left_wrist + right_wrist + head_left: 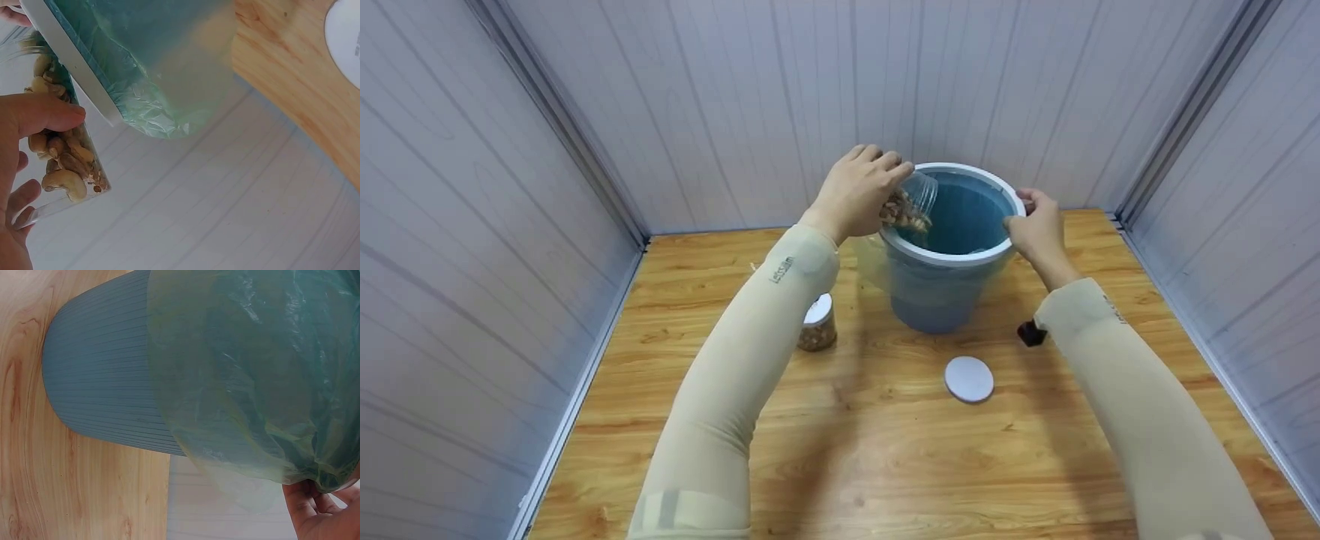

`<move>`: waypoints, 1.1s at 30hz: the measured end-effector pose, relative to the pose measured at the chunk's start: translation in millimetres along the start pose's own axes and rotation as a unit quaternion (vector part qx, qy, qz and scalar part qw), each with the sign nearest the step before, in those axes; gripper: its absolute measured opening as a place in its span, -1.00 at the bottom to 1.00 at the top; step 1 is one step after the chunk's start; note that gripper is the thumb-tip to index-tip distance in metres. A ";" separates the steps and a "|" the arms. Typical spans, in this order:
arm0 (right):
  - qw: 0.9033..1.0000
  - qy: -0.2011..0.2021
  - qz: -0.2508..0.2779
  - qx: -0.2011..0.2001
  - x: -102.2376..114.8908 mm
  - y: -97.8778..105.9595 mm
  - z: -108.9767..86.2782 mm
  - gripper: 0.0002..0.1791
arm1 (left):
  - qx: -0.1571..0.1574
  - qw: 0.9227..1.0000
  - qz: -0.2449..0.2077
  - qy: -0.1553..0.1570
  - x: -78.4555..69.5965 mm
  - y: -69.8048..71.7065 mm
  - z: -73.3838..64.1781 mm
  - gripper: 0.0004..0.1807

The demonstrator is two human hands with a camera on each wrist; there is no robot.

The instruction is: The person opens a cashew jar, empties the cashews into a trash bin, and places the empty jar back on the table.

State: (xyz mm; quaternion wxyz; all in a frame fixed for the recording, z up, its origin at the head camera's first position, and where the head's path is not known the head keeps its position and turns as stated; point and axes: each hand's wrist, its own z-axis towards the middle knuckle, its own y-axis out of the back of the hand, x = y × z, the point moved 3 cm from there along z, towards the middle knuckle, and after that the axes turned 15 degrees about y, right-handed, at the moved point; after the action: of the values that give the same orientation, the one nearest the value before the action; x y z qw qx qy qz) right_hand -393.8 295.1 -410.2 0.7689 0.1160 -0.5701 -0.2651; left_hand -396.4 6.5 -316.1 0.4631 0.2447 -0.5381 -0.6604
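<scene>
My left hand point(855, 193) grips a clear jar point(927, 189) that lies tilted on its side, its mouth over the left rim of a blue trash bin point(931, 315). Cashews and other brown nuts point(66, 183) lie along the jar's lower wall, some near its mouth. In the left wrist view the thumb presses across the jar's side. My right hand point(1041, 234) holds the bin's white rim point(960, 259) at the right. A thin greenish bag point(225, 382) lines the bin and hangs down outside it; in the right wrist view the fingers are at its gathered edge.
A second jar point(818, 335) with a white lid and brown contents stands left of the bin, partly behind my left sleeve. A loose white lid point(969, 379) lies on the wooden surface point(900, 450) in front. A small black object point(1031, 333) sits by my right sleeve. Pale panels point(780, 97) enclose the back and sides.
</scene>
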 end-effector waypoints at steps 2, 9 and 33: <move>1.000 -0.003 0.003 0.001 0.3 -0.5 -0.1 -0.29 | -0.001 1.000 -0.001 0.000 -0.1 0.2 -0.1 -0.20; 1.000 -0.004 0.005 0.000 1.7 -0.7 -1.0 -0.29 | -0.005 1.000 -0.002 0.005 1.1 1.8 0.0 -0.18; 1.000 -0.005 0.004 0.005 -0.6 1.1 -1.1 -0.28 | -0.017 0.999 0.026 -0.029 -2.7 -0.7 -0.7 -0.14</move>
State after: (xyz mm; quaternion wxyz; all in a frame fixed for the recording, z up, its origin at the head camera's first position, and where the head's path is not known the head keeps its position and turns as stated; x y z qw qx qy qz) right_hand -392.6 296.2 -410.6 0.7664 0.1163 -0.5757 -0.2601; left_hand -395.0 8.5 -317.5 0.4684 0.2030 -0.5460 -0.6643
